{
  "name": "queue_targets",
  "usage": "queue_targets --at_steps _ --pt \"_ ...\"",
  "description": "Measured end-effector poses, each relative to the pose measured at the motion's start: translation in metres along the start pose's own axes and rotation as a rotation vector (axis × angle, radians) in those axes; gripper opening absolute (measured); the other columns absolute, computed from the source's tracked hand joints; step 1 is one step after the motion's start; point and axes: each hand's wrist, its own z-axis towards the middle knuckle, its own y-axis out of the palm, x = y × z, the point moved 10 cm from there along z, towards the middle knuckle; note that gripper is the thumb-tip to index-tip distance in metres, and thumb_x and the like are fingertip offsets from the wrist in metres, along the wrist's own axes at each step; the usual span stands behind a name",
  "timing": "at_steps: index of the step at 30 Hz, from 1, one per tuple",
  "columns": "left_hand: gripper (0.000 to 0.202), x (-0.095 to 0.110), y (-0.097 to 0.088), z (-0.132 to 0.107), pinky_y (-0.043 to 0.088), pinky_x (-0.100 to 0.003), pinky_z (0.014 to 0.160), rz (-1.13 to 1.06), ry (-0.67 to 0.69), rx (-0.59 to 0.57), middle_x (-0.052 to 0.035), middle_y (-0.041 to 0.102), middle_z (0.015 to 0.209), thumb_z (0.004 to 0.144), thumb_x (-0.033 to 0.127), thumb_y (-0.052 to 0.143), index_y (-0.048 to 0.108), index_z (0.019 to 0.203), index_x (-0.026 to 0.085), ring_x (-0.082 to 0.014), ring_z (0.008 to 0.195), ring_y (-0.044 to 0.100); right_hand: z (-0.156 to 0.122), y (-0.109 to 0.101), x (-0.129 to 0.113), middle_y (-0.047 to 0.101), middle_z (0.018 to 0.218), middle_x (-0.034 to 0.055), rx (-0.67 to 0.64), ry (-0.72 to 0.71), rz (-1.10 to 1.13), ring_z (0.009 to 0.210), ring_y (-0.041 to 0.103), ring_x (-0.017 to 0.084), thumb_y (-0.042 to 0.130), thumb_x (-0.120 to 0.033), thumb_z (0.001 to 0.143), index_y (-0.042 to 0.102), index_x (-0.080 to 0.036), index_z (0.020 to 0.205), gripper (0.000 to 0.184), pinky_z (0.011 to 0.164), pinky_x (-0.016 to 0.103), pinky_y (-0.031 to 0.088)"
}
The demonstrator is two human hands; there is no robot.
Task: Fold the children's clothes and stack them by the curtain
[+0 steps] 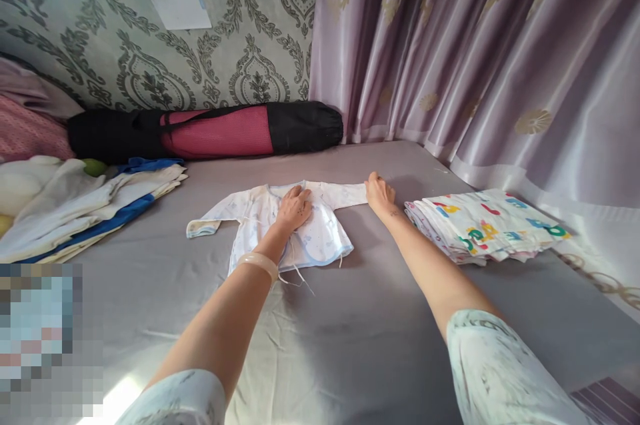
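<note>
A small white fabric shirt with pale-blue trim (327,231) lies spread on the grey bed sheet (360,331). The left hand (295,208) rests palm-down on its chest; whether it pinches the fabric, I cannot tell. The right hand (380,193) grips one sleeve's cuff, near a folded, letter-printed white cloth stack (493,225).

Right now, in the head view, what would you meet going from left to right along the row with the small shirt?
Pile of white and blue cloths → small shirt's free sleeve → left hand → right hand → stack of colourfully printed cloths
</note>
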Motion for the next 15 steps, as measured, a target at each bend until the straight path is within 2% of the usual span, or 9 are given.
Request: queue_targets --at_steps 5,8,11,15 --pt "0.043 -0.001 0.000 0.002 0.033 -0.036 0.114 0.005 -0.026 -0.013 -0.0117 0.051 0.139 0.087 0.017 0.042 0.056 0.127 0.017 -0.0235 0.133 0.045 0.002 0.004 0.007 0.061 0.121 0.0228 -0.002 0.029 -0.096 0.104 0.065 0.027 0.033 -0.023 0.100 0.051 -0.012 0.125 0.032 0.085 0.036 0.047" --pt "0.043 0.000 -0.002 0.002 0.034 -0.038 0.114 -0.014 -0.017 0.002 -0.0117 0.053 0.137 0.085 0.015 0.041 0.057 0.125 0.018 -0.0239 0.132 0.046 -0.001 -0.005 0.000 0.057 0.125 0.0250 0.057 -0.006 -0.163 0.116 0.057 0.029 0.034 -0.016 0.098 0.054 -0.010 0.124 0.034 0.093 0.039 0.042" --pt "0.043 0.002 -0.005 0.002 0.036 -0.038 0.113 -0.027 0.007 0.023 -0.0097 0.057 0.131 0.084 0.012 0.041 0.058 0.122 0.020 -0.0225 0.129 0.049 -0.009 -0.008 -0.030 0.054 0.133 0.0230 0.098 -0.171 -0.183 0.124 0.049 0.030 0.030 -0.014 0.097 0.055 -0.011 0.127 0.039 0.100 0.042 0.036" --pt "0.041 0.003 -0.006 0.002 0.036 -0.035 0.113 -0.019 0.016 0.021 -0.0122 0.057 0.129 0.084 0.010 0.040 0.057 0.120 0.016 -0.0215 0.128 0.049 -0.029 0.015 -0.093 0.046 0.148 0.0119 -0.030 -0.533 -0.011 0.137 0.038 0.022 0.024 -0.022 0.100 0.046 -0.017 0.140 0.046 0.111 0.038 0.028"
